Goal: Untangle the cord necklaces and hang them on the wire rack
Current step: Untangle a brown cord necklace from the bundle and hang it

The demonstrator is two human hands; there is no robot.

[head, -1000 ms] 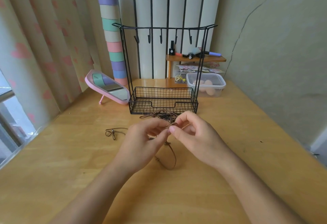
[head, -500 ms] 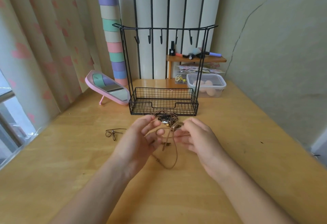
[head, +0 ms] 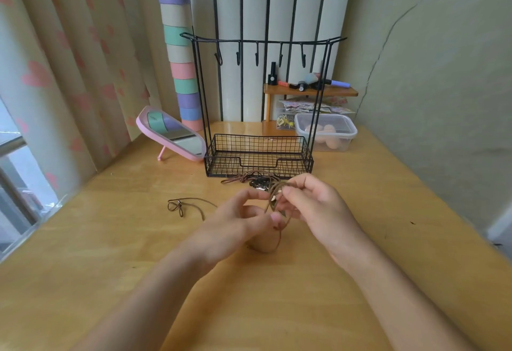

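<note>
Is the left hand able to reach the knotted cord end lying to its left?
Probably yes: the knotted cord end lies on the table left of the left hand, nothing between. It must first release the cord necklace it pinches.

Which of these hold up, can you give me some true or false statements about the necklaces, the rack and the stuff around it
1. Every hook on the wire rack is bare. True.
2. The right hand pinches a brown cord. True.
3. The pink mirror stands right of the rack. False: it stands left of it.
4. The tangled necklaces lie inside the rack's basket. False: they lie on the table, just in front of the basket.
</note>
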